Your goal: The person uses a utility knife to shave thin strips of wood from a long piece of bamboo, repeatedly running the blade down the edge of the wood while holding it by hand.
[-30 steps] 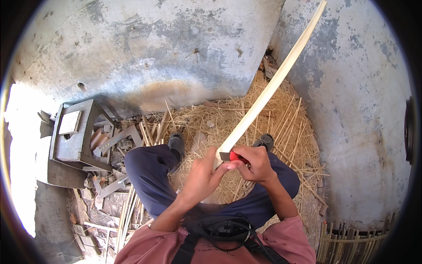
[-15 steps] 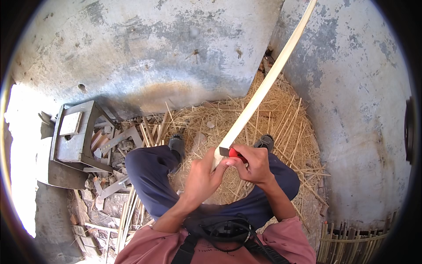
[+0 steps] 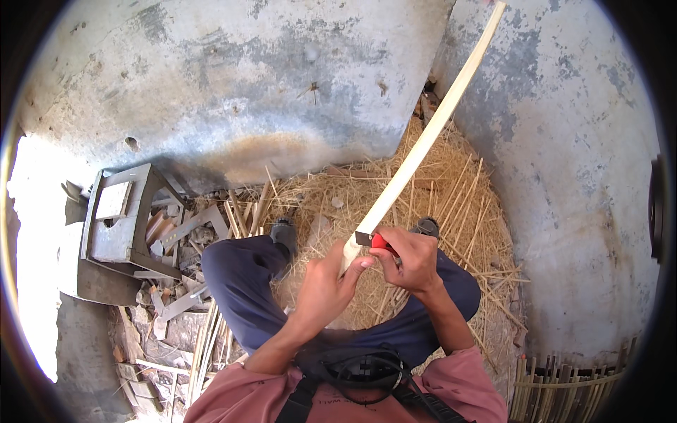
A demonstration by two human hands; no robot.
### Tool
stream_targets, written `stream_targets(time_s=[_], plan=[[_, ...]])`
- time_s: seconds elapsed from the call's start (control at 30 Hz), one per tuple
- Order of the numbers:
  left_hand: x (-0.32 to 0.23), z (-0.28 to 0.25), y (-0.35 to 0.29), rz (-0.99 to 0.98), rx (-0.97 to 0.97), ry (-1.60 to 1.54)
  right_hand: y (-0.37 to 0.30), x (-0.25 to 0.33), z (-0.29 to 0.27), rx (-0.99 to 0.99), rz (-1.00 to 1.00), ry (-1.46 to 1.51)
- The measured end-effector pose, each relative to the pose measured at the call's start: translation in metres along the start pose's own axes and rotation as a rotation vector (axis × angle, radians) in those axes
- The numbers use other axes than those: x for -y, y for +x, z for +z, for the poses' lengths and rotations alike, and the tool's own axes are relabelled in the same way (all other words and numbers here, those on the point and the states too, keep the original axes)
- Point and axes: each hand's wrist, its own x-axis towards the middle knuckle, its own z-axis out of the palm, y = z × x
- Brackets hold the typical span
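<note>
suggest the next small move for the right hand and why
I'd probably have the right hand slide the red-handled blade slightly up the pale strip, away from the left hand. The blade lies across the strip close to the left hand, which holds the strip's lower end, while most of the strip extends beyond the blade.

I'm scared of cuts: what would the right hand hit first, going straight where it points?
Probably the long, pale wooden strip, up-left of the right hand. The red-handled dark blade it holds seems against the strip, but depth is unclear.
</note>
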Motion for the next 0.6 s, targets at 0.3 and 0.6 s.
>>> stream_targets(time_s=[0.3, 0.6], plan=[[0.007, -0.001, -0.022, -0.088, 0.034, 0.048, 0.019, -0.042, -0.037, -0.103, 0.214, 0.014], [0.025, -0.001, -0.039, -0.137, 0.097, 0.135, 0.039, -0.075, -0.052, -0.218, 0.362, -0.06]])
